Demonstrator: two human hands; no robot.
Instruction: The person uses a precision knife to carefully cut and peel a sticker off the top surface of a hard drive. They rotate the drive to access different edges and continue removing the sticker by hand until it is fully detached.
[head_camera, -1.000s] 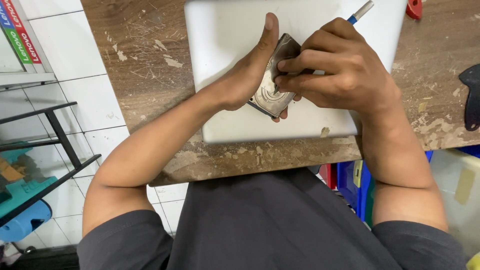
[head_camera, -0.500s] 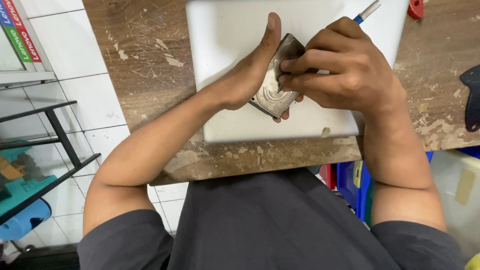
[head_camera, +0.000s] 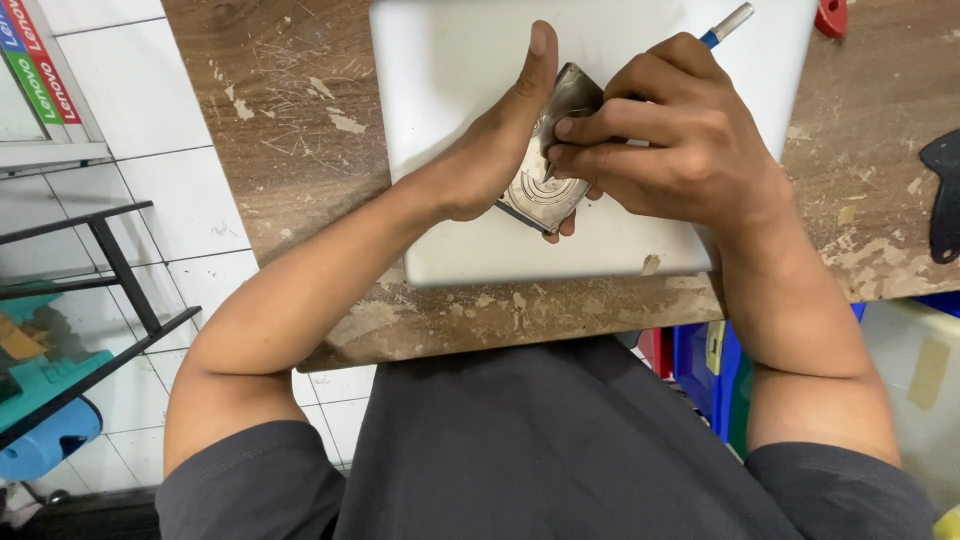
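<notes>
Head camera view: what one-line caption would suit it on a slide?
Left hand steadies a metal hard drive on a white board while right hand works a blue-handled tool into it.

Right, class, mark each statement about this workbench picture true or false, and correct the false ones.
1. The left hand steadies a silvery metal hard drive. True.
2. The right hand holds a tool with a blue and grey handle, its tip against the drive. True.
3. The drive lies directly on the bare wooden table. False: it is held over a closed silver laptop that lies on the table.
4. The right hand is empty and rests off the table. False: it grips the tool above the laptop.
5. The table top is scratched and worn. True.
</notes>
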